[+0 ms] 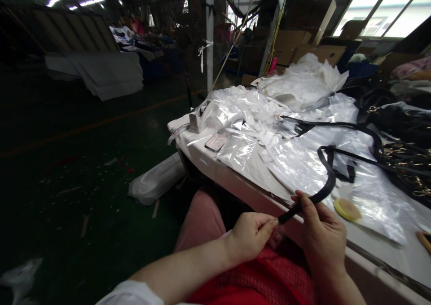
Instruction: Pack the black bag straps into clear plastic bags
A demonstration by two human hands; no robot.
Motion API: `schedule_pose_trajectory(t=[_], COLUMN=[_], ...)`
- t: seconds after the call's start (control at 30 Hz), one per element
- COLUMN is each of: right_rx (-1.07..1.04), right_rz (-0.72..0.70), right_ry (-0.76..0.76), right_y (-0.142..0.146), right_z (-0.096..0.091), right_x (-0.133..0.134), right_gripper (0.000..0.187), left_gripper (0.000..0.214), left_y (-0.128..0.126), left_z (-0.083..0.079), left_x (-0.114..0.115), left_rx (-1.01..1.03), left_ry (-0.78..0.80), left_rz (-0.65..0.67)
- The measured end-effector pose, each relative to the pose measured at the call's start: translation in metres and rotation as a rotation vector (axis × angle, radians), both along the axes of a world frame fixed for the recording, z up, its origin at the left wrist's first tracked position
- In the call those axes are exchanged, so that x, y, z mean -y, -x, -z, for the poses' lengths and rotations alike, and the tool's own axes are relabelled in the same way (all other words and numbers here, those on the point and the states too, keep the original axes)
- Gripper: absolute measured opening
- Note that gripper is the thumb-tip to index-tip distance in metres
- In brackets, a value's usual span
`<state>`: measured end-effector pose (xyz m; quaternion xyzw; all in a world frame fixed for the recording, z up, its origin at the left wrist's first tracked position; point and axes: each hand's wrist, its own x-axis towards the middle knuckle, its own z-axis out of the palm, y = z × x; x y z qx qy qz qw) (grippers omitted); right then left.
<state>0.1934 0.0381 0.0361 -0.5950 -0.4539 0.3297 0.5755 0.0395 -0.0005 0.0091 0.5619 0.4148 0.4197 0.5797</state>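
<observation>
A black strap (327, 186) runs between my two hands above my lap, at the front edge of the table. Its end is pinched in my left hand (253, 234), fingers closed. My right hand (322, 226) grips the same strap a little further along, thumb and fingers pressed round it. From there the strap curves up over the clear plastic bags (296, 161) on the table. More black straps (340, 124) lead right to a pile of black straps with gold-coloured metal fittings (407, 156). What sits at the strap's tip is hidden by my left fingers.
On the white table (259, 172) lie a phone (216, 141), a metal block (194, 122) and a yellow roll of tape (348, 209). Crumpled plastic (303, 78) is heaped behind. A wrapped roll (156, 179) rests on the green floor, left of the table, near scraps.
</observation>
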Motion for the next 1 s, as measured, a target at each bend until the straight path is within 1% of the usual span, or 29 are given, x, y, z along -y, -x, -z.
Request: schedule_pose_trajectory(t=[0.07,0.13,0.2,0.27,0.33,0.4,0.43,0.5,0.57,0.6,0.63,0.67,0.73,0.77,0.8,0.83,0.93,0.97,1.0], right_rx=[-0.033,-0.095,-0.162,-0.213,-0.27,-0.397,-0.472,-0.575,-0.533,-0.463,-0.38,-0.295,-0.173,-0.151,-0.157,-0.187,-0.265,-0.256,-0.233], right_rz=[-0.009,-0.033,-0.11,-0.236,-0.355,-0.393,-0.373,-0.248,-0.127,-0.122,-0.172,-0.278,-0.542,-0.623,-0.647,-0.609,-0.381,-0.347,-0.353], right_ry=[0.033,0.082,0.157,0.219,0.243,0.209,0.172,0.066,0.004,0.018,0.059,0.115,0.221,0.246,0.253,0.244,0.176,0.155,0.143], right_y=[0.0,0.004,0.013,0.021,0.023,0.015,0.009,-0.004,-0.009,-0.007,-0.003,0.003,0.013,0.015,0.014,0.01,-0.01,-0.013,-0.013], right_z=[0.002,0.006,0.013,0.018,0.018,0.012,0.006,-0.006,-0.015,-0.016,-0.016,-0.014,-0.008,-0.006,-0.006,-0.008,-0.023,-0.028,-0.033], right_x=[0.0,0.003,0.011,0.019,0.021,0.014,0.007,-0.007,-0.015,-0.015,-0.013,-0.009,-0.002,0.0,-0.001,-0.004,-0.02,-0.024,-0.026], right_gripper=[0.041,0.043,0.045,0.044,0.038,0.03,0.026,0.021,0.024,0.027,0.033,0.038,0.046,0.047,0.047,0.048,0.053,0.055,0.057], left_gripper=[0.048,0.046,0.046,0.047,0.046,0.044,0.043,0.043,0.042,0.041,0.04,0.039,0.039,0.039,0.038,0.038,0.039,0.039,0.037], left_y=[0.001,0.0,-0.001,-0.002,0.0,0.004,0.007,0.01,0.011,0.01,0.009,0.008,0.007,0.008,0.01,0.012,0.017,0.017,0.016], left_z=[-0.005,-0.01,-0.011,-0.009,-0.002,0.008,0.013,0.02,0.023,0.023,0.022,0.021,0.02,0.02,0.021,0.022,0.022,0.02,0.017], left_x=[-0.002,-0.004,-0.008,-0.01,-0.011,-0.009,-0.008,-0.006,-0.006,-0.006,-0.006,-0.007,-0.009,-0.01,-0.011,-0.012,-0.018,-0.02,-0.023], left_rx=[-0.058,-0.111,-0.138,-0.168,-0.229,-0.325,-0.372,-0.416,-0.38,-0.347,-0.315,-0.288,-0.26,-0.259,-0.266,-0.278,-0.319,-0.323,-0.323], left_ry=[-0.11,-0.198,-0.258,-0.297,-0.319,-0.351,-0.371,-0.409,-0.442,-0.457,-0.47,-0.479,-0.485,-0.484,-0.48,-0.477,-0.477,-0.489,-0.507], left_rz=[-0.033,-0.076,-0.109,-0.174,-0.237,-0.24,-0.218,-0.191,-0.196,-0.205,-0.219,-0.236,-0.274,-0.287,-0.29,-0.285,-0.273,-0.276,-0.284])
